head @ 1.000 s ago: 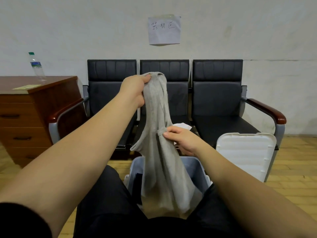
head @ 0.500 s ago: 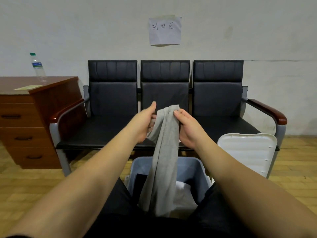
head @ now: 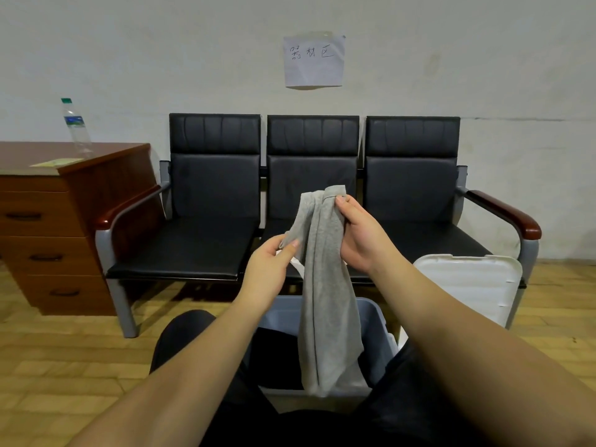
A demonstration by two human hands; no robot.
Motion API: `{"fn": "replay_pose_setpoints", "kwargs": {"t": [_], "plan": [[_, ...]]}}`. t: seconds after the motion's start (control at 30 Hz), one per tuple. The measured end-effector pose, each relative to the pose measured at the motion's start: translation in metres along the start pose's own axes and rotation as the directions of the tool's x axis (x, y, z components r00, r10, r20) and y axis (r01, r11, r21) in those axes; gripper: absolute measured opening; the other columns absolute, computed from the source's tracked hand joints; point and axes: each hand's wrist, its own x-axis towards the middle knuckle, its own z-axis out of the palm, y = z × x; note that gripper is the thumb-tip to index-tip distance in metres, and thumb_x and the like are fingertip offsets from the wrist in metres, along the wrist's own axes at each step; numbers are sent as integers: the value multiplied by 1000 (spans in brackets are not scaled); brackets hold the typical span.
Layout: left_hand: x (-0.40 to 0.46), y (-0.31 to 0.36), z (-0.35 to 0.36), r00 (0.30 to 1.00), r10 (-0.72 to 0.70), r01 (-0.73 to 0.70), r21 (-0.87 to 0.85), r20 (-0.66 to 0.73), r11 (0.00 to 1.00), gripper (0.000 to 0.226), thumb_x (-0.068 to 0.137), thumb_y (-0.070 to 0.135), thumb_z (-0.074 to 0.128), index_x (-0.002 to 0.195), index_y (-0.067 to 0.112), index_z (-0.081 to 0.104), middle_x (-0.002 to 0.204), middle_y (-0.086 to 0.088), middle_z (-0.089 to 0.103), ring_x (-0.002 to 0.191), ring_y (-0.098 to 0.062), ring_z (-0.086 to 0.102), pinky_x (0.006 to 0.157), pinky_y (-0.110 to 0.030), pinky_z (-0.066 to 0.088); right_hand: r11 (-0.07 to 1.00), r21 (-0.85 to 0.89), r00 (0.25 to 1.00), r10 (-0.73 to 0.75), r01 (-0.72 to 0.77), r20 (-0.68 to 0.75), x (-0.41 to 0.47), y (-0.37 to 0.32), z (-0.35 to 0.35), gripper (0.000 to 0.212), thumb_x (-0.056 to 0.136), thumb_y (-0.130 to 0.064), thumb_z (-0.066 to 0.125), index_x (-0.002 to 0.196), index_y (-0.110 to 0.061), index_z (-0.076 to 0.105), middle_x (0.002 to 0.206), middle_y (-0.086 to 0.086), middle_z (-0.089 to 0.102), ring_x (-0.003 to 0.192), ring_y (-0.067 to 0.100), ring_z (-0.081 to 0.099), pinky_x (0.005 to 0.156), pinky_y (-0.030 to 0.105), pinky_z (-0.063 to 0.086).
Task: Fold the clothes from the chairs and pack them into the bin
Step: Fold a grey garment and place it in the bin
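A grey garment [head: 325, 301] hangs in a long bunch over the open grey-blue bin [head: 382, 330] between my knees. My right hand [head: 356, 240] grips its top edge, held up in front of the middle seat of the black three-seat chair row [head: 200, 240]. My left hand [head: 269, 269] is lower and to the left, pinching a lower edge of the same garment between thumb and fingers. Dark and white clothes lie inside the bin, mostly hidden by the garment. A bit of white fabric [head: 296, 264] shows on the middle seat behind the garment.
The bin's white lid [head: 467, 285] leans upright against the right seat. A brown wooden drawer cabinet [head: 64, 227] stands at the left with a plastic water bottle [head: 75, 127] on top. A paper note [head: 313, 61] hangs on the wall. The floor is yellow wood.
My left hand has dropped down and left from the garment's top to a lower edge. My right hand has kept its hold on the top, a little higher than before.
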Motion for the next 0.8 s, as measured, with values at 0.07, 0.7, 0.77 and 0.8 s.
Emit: {"fn": "replay_pose_setpoints", "kwargs": {"t": [0.07, 0.7, 0.77, 0.8], "plan": [[2, 3, -2, 999, -39, 35, -125, -29, 992, 16, 98, 28, 61, 107, 22, 73, 105, 5, 75, 102, -8, 68, 93, -30, 52, 1000, 8, 1000, -3, 3, -16, 0, -5, -3, 22, 104, -25, 48, 115, -9, 58, 117, 14, 65, 115, 28, 62, 106, 47, 47], [72, 66, -80, 966, -103, 34, -276, -239, 960, 13, 97, 26, 63, 97, 18, 73, 101, -4, 75, 95, -19, 70, 78, -35, 54, 998, 53, 949, 38, -22, -314, -13, -57, -79, 37, 99, -37, 55, 125, -11, 60, 113, 10, 74, 103, 25, 72, 86, 43, 57], [75, 71, -89, 955, -101, 26, -261, -278, 965, 11, 98, 26, 62, 100, 21, 71, 106, -4, 73, 98, -18, 69, 81, -36, 54, 1000, 27, 931, 8, 2, -365, -13, -64, -92, 41, 98, -39, 56, 129, -12, 61, 116, 8, 73, 104, 23, 71, 84, 41, 59], [76, 73, -93, 951, -96, 20, -252, -295, 968, 10, 98, 27, 61, 101, 23, 70, 106, -2, 72, 99, -17, 68, 83, -35, 54, 1000, 12, 925, -9, 15, -380, -12, -67, -98, 43, 99, -40, 56, 131, -13, 60, 118, 7, 72, 105, 21, 71, 86, 41, 57]]}}
